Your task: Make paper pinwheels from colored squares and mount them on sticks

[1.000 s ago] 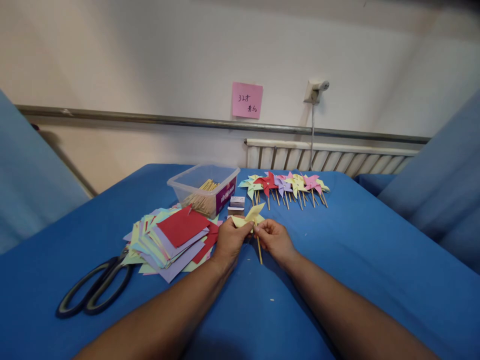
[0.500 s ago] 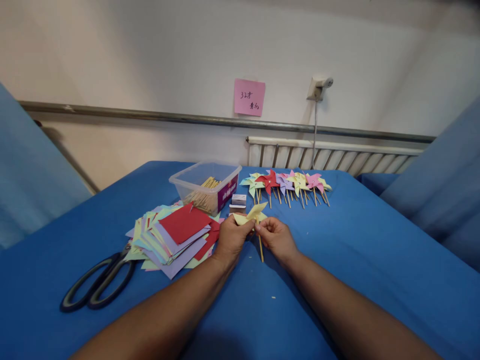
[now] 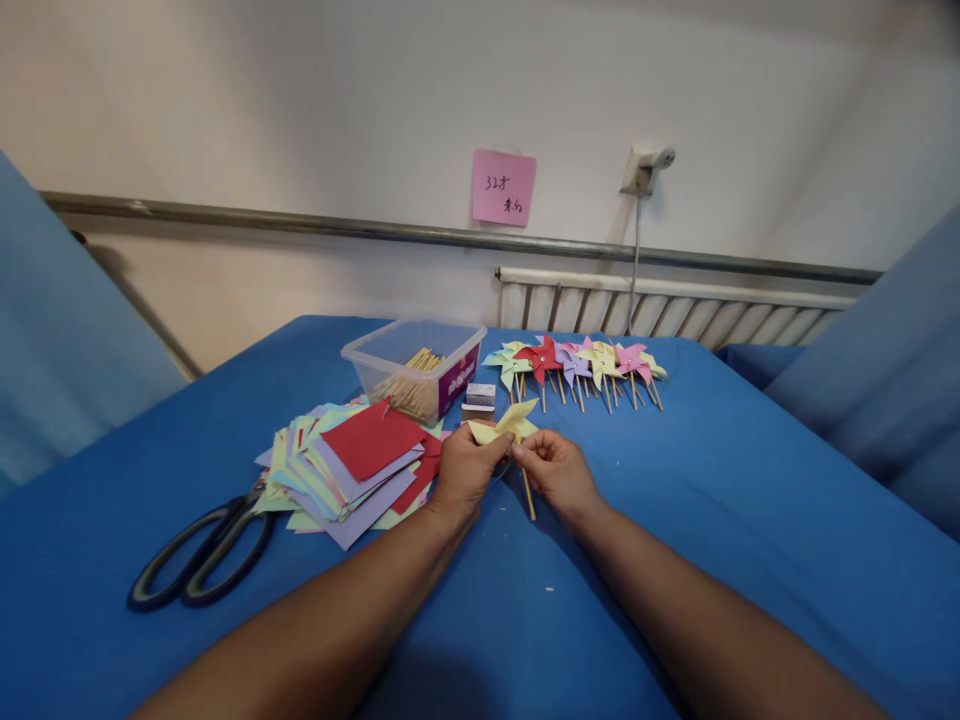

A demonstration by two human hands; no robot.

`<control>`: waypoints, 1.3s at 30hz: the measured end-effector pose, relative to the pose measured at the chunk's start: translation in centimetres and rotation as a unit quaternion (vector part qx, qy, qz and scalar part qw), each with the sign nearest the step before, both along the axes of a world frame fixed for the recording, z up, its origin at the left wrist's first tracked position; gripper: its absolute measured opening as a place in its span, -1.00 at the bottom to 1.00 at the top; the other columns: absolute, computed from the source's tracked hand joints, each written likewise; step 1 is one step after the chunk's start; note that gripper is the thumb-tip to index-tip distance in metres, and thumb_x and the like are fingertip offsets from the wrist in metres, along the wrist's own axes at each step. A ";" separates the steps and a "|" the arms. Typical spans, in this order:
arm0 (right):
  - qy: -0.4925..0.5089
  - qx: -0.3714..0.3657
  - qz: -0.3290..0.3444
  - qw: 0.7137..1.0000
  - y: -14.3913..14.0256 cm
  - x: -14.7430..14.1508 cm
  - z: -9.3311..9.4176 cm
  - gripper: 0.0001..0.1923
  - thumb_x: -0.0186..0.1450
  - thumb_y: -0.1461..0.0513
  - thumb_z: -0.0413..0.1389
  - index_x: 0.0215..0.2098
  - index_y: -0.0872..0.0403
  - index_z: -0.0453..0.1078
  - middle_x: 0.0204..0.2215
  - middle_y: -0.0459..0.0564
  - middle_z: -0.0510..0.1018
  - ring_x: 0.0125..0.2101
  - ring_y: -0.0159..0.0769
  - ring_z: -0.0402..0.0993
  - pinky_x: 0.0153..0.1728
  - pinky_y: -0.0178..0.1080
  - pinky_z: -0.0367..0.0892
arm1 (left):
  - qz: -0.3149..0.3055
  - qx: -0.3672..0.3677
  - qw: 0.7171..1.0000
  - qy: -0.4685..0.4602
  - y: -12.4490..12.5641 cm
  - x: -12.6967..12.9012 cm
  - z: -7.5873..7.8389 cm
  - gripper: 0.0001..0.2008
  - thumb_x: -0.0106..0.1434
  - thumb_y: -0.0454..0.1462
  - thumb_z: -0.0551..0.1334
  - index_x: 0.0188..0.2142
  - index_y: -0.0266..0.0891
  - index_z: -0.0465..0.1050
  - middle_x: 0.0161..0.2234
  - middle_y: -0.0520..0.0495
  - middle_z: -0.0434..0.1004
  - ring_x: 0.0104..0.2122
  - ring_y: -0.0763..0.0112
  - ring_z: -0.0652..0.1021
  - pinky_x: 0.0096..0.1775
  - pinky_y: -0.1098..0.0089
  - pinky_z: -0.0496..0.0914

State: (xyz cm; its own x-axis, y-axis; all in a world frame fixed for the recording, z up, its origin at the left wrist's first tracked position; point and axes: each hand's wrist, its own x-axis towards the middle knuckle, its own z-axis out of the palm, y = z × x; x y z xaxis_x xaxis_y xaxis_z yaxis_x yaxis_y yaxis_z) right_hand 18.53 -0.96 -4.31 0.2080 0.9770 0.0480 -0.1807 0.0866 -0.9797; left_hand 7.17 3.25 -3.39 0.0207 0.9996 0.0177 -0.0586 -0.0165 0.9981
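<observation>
One yellow pinwheel (image 3: 504, 424) on a wooden stick, held between both hands just in front of the clear plastic box (image 3: 415, 366). Left hand (image 3: 463, 473) pinches the paper blades from the left; right hand (image 3: 556, 471) closes on the stick just under them, the stick's lower end poking out below the fingers. Hands nearly touching. One box, holding a bundle of sticks, number unclear. Right of the box: a row of finished pinwheels (image 3: 576, 362), roughly seven, overlapping. Left of the box: one loose pile of coloured paper squares (image 3: 349, 459), then one pair of black scissors (image 3: 201, 552). One small block (image 3: 479, 399) lies against the box.
</observation>
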 end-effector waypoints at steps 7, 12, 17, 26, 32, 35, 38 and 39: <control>0.018 -0.008 0.009 1.000 0.1 0.0 -0.1 -0.57 -0.05 -0.04 0.29 -0.56 0.08 0.25 -0.79 -0.30 0.21 -0.77 -0.56 0.02 -0.73 -0.41 -0.08 | -0.002 -0.009 1.000 0.002 0.1 0.0 0.0 -0.70 -0.18 -0.19 0.42 -0.44 -0.29 0.47 -0.57 0.07 0.46 -0.59 0.50 0.38 -0.51 0.48 0.25; 0.033 -0.019 0.010 0.999 0.1 0.1 -0.4 -0.57 -0.06 -0.03 0.30 -0.54 0.08 0.26 -0.80 -0.30 0.21 -0.77 -0.56 0.02 -0.74 -0.41 -0.07 | 0.001 -0.005 1.000 0.004 0.2 0.1 -0.1 -0.69 -0.18 -0.19 0.42 -0.43 -0.29 0.47 -0.58 0.07 0.45 -0.60 0.49 0.38 -0.52 0.48 0.26; 0.048 -0.030 0.016 0.998 0.0 0.1 -0.1 -0.54 -0.10 -0.04 0.32 -0.57 0.08 0.24 -0.81 -0.30 0.22 -0.78 -0.57 0.02 -0.75 -0.42 -0.08 | -0.001 0.005 1.000 0.018 -0.1 0.2 0.2 -0.71 -0.15 -0.20 0.41 -0.44 -0.30 0.46 -0.58 0.07 0.44 -0.61 0.51 0.37 -0.52 0.48 0.26; 0.052 -0.036 0.015 0.998 0.1 0.2 -0.1 -0.55 -0.09 -0.03 0.32 -0.58 0.08 0.24 -0.81 -0.29 0.22 -0.78 -0.57 0.02 -0.75 -0.41 -0.07 | -0.001 -0.013 1.000 -0.019 0.0 0.2 0.0 -0.67 -0.19 -0.19 0.42 -0.42 -0.31 0.46 -0.56 0.05 0.47 -0.59 0.48 0.41 -0.52 0.46 0.28; 0.042 -0.040 0.008 0.998 0.1 0.1 0.0 -0.55 -0.10 -0.04 0.31 -0.60 0.07 0.22 -0.84 -0.29 0.22 -0.79 -0.56 0.01 -0.75 -0.41 -0.09 | -0.011 -0.019 0.999 -0.037 -0.2 0.2 0.1 -0.66 -0.18 -0.21 0.42 -0.39 -0.30 0.44 -0.59 0.09 0.43 -0.61 0.50 0.39 -0.53 0.46 0.26; 0.037 -0.037 0.006 0.999 0.2 0.1 0.0 -0.55 -0.09 -0.04 0.31 -0.59 0.07 0.23 -0.84 -0.29 0.22 -0.80 -0.56 0.00 -0.76 -0.40 -0.10 | -0.016 -0.020 0.999 -0.048 -0.2 0.1 0.2 -0.66 -0.16 -0.23 0.41 -0.37 -0.30 0.43 -0.59 0.09 0.43 -0.61 0.49 0.39 -0.52 0.46 0.27; 0.032 -0.028 0.001 0.999 0.2 0.1 0.0 -0.57 -0.07 -0.03 0.30 -0.58 0.07 0.23 -0.83 -0.29 0.22 -0.79 -0.56 0.01 -0.75 -0.40 -0.11 | -0.031 -0.021 0.997 -0.065 -0.2 0.1 0.4 -0.67 -0.16 -0.21 0.41 -0.39 -0.30 0.43 -0.59 0.08 0.44 -0.60 0.48 0.41 -0.50 0.45 0.29; 0.028 -0.025 0.000 0.999 0.2 0.1 -0.1 -0.57 -0.06 -0.03 0.30 -0.58 0.07 0.23 -0.83 -0.29 0.22 -0.79 -0.56 0.01 -0.74 -0.40 -0.11 | -0.035 -0.023 0.997 -0.068 -0.3 0.1 0.4 -0.67 -0.16 -0.20 0.41 -0.40 -0.29 0.43 -0.59 0.08 0.44 -0.60 0.48 0.42 -0.49 0.45 0.29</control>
